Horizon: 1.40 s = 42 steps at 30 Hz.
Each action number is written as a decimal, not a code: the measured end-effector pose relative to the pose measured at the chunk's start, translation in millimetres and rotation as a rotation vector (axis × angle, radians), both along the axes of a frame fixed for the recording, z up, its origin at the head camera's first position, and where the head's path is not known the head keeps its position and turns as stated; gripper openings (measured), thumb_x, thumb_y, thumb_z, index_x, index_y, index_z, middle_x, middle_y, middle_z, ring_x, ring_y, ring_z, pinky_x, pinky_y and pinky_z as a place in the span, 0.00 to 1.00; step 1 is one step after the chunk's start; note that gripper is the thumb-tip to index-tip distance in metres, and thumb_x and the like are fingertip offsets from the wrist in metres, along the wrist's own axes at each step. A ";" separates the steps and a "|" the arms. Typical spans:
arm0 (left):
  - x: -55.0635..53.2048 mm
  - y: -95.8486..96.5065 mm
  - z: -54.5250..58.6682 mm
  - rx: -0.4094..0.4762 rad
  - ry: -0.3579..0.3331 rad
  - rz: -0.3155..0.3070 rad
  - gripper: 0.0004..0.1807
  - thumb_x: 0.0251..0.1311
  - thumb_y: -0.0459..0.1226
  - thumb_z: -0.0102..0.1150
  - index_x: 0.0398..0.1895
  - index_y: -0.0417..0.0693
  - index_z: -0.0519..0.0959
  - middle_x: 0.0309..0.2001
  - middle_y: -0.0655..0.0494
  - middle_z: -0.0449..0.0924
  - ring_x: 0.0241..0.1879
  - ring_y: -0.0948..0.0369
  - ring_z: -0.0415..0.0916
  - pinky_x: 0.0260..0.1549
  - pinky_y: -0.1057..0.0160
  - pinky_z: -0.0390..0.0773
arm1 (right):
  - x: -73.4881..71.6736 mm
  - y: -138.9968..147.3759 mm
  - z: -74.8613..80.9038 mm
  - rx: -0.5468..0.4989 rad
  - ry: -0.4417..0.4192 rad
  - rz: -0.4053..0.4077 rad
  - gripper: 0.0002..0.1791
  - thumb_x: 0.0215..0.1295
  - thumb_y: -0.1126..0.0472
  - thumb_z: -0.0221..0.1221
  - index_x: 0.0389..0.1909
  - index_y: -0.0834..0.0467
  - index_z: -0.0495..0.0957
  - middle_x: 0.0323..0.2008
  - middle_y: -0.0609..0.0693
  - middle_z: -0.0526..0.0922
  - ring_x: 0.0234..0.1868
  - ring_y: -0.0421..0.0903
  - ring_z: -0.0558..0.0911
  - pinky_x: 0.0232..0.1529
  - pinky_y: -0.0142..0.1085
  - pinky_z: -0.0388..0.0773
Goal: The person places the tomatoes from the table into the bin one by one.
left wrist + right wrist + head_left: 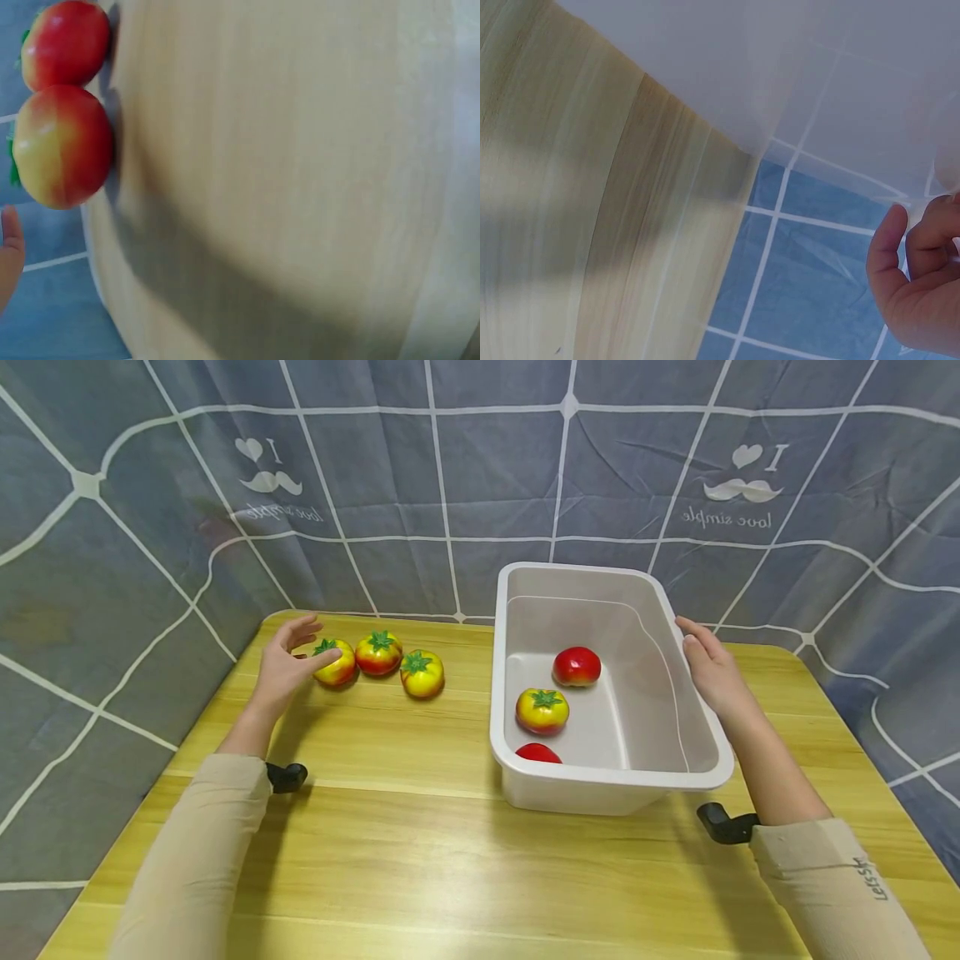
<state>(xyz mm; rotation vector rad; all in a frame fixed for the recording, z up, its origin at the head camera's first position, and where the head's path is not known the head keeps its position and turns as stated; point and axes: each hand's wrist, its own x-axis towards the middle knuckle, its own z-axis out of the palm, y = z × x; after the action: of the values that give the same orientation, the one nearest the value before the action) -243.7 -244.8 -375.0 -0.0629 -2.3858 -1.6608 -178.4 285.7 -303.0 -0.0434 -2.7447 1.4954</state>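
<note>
At the table's back left, my left hand [285, 662] reaches over the leftmost yellow-and-red tomato [339, 665], its thumb overlapping the fruit in the head view. The left wrist view has one fingertip [11, 225] just off a tomato [64, 146]. Beside it sit a second tomato [378, 654] and a third [422, 675], all with green leafy tops. My right hand [716, 672] holds the right rim of a pale grey plastic tub [615, 779], fingers curled under the edge. Inside the tub are a yellow tomato [542, 711] and two red ones [577, 667], one partly hidden by the front wall.
The tub stands on a wooden table [390, 860], right of centre. A blue-grey checked curtain [495, 477] hangs right behind the table and along its sides. Black wrist straps or mounts [726, 823] show at both sleeves.
</note>
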 end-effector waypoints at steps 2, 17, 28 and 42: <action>-1.6 -1.1 -4.0 -0.010 -0.007 0.016 0.36 0.52 0.37 0.67 0.65 0.46 0.64 0.62 0.47 0.68 0.59 0.52 0.62 0.53 0.54 0.61 | 0.0 0.0 0.2 -0.007 -0.001 0.001 0.29 0.74 0.49 0.29 0.72 0.57 0.47 0.66 0.66 0.56 0.55 0.58 0.68 0.39 0.27 0.70; -9.4 -3.7 -23.2 0.056 -0.093 0.066 0.44 0.51 0.33 0.67 0.70 0.42 0.54 0.68 0.39 0.54 0.67 0.46 0.49 0.64 0.49 0.54 | 0.6 -0.8 1.0 -0.018 -0.018 0.000 0.30 0.74 0.48 0.29 0.72 0.56 0.46 0.67 0.66 0.53 0.58 0.63 0.66 0.42 0.31 0.71; -9.7 3.9 -28.3 0.088 -0.186 0.097 0.47 0.52 0.37 0.66 0.72 0.43 0.49 0.70 0.41 0.50 0.67 0.45 0.48 0.65 0.52 0.54 | -0.1 -0.2 0.0 -0.027 0.007 0.004 0.29 0.75 0.50 0.30 0.72 0.58 0.47 0.66 0.67 0.56 0.44 0.39 0.71 0.35 0.21 0.70; -13.0 14.3 -31.0 0.133 -0.218 0.146 0.40 0.53 0.35 0.65 0.68 0.38 0.58 0.63 0.41 0.60 0.58 0.54 0.61 0.59 0.60 0.64 | -0.3 0.5 1.3 -0.016 0.004 0.008 0.29 0.75 0.50 0.30 0.72 0.59 0.47 0.66 0.68 0.56 0.45 0.39 0.70 0.35 0.21 0.69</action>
<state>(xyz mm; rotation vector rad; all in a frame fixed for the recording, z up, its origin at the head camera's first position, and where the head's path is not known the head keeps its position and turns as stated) -256.7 -230.5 -406.0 0.3224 -2.3560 -1.8326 -178.6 286.2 -301.8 -0.0297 -2.7327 1.5183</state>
